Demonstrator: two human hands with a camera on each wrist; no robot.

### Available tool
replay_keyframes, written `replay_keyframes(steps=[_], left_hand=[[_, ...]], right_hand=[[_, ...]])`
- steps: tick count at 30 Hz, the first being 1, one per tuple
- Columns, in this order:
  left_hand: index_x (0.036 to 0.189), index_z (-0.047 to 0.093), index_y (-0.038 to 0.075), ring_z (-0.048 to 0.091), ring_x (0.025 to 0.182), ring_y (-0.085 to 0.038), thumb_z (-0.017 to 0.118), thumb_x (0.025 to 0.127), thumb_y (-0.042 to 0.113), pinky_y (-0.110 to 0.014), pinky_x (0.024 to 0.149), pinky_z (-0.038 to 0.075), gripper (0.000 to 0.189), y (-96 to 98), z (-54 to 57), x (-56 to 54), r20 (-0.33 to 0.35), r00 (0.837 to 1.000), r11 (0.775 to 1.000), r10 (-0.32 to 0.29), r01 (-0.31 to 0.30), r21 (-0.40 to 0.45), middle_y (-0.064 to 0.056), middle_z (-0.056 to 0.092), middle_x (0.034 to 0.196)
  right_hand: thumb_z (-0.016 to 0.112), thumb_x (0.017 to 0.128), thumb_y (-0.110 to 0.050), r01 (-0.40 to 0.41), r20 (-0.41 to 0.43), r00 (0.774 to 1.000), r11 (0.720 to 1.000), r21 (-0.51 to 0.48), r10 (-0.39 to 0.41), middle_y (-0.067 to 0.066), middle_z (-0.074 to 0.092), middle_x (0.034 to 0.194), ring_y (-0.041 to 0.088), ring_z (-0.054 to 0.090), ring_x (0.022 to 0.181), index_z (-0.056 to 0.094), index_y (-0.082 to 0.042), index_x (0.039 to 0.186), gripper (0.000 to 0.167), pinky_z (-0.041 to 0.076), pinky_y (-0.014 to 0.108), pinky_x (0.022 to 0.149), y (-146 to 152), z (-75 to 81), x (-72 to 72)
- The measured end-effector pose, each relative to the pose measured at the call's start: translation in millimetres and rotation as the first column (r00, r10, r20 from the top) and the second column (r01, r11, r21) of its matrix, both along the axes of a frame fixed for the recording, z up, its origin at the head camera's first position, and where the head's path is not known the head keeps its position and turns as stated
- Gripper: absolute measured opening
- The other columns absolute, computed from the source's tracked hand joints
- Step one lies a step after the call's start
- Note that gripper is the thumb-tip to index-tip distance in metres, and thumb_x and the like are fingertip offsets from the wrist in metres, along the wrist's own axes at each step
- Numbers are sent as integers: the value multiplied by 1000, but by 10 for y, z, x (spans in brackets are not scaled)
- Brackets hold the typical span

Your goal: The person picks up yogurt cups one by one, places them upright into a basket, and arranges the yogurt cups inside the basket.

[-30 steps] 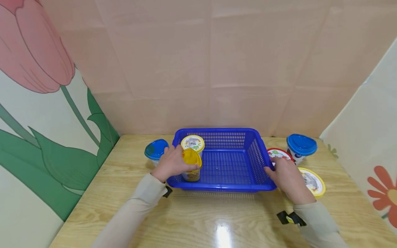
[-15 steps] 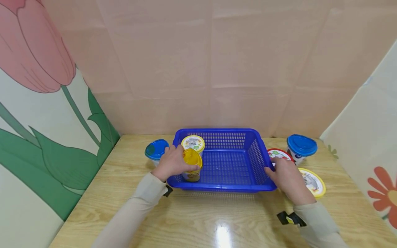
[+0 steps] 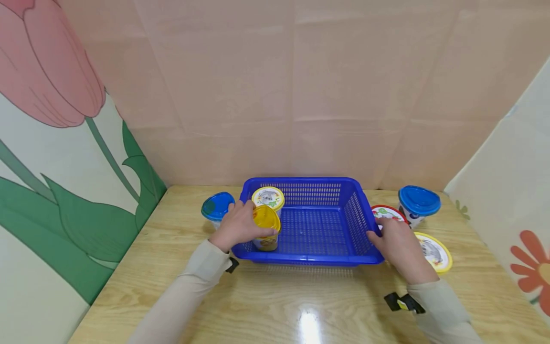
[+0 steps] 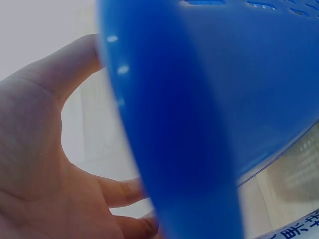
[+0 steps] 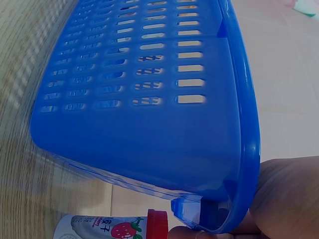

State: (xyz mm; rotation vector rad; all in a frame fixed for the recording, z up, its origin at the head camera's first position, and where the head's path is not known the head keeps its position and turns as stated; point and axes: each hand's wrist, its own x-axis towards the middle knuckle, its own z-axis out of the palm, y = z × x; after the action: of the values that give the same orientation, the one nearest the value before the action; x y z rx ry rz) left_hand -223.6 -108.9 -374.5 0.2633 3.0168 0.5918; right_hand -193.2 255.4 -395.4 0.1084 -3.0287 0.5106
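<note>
In the head view my left hand [image 3: 238, 223] reaches over the left rim of a blue plastic basket [image 3: 307, 259]. Its thumb and fingers curve round a yellow-lidded tub [image 3: 266, 219] standing inside at the front left. From the left wrist the blurred basket wall [image 4: 174, 114] hides the fingertips and that tub. Another tub with a white, yellow-edged lid [image 3: 268, 197] sits behind it in the basket. My right hand [image 3: 400, 247] grips the right rim near the front corner; the right wrist view shows the rim [image 5: 246, 124] against the hand.
Left of the basket stands a blue-lidded tub [image 3: 216, 206]. On the right are a red-lidded tub [image 3: 388, 214], another blue-lidded tub [image 3: 418, 200] and a round yellow-edged lid [image 3: 434, 252]. A pink-covered wall [image 3: 288, 95] rises behind the wooden table [image 3: 258, 306].
</note>
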Motion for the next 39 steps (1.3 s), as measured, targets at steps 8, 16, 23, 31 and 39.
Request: replay_keyframes(steps=[8, 16, 23, 31, 39], left_hand=[[121, 58, 4, 41, 90, -26, 82, 70, 63, -33, 66, 40, 82, 12, 12, 14, -4, 1000, 999, -16, 16, 28, -8, 52, 99], [123, 58, 5, 41, 89, -26, 81, 69, 66, -32, 65, 39, 84, 3, 7, -3, -1, 1000, 1000, -9, 9, 11, -8, 52, 98], [122, 59, 5, 41, 89, -26, 81, 69, 65, -32, 65, 40, 83, -1, 16, -2, 1, 1000, 1000, -7, 7, 11, -8, 52, 97], [122, 59, 4, 41, 88, -27, 81, 69, 66, -33, 65, 39, 84, -16, 35, 5, -4, 1000, 1000, -13, 13, 15, -8, 53, 97], [122, 59, 5, 43, 90, -26, 80, 69, 67, -32, 67, 40, 84, -53, 32, 16, 2, 1000, 999, -18, 17, 42, -8, 55, 98]], right_hand=[[68, 94, -22, 5, 12, 1000, 1000, 6, -5, 37, 62, 114, 52, 61, 103, 58, 17, 122, 50, 50, 63, 85, 8, -4, -7], [69, 94, -23, 17, 32, 999, 1000, 1, -17, 37, 62, 116, 52, 61, 105, 58, 17, 124, 51, 50, 62, 86, 4, 6, -9], [69, 94, -23, 14, 25, 1000, 1000, -3, -14, 36, 63, 114, 51, 62, 102, 58, 17, 123, 50, 51, 62, 85, 4, 1, -9], [69, 94, -23, 18, 31, 999, 1000, -2, -18, 36, 64, 113, 49, 63, 100, 58, 16, 123, 51, 51, 61, 84, 3, 9, -8], [69, 95, -24, 22, 43, 999, 1000, -2, -22, 36, 63, 114, 48, 63, 100, 58, 16, 124, 51, 51, 61, 84, -3, 18, -7]])
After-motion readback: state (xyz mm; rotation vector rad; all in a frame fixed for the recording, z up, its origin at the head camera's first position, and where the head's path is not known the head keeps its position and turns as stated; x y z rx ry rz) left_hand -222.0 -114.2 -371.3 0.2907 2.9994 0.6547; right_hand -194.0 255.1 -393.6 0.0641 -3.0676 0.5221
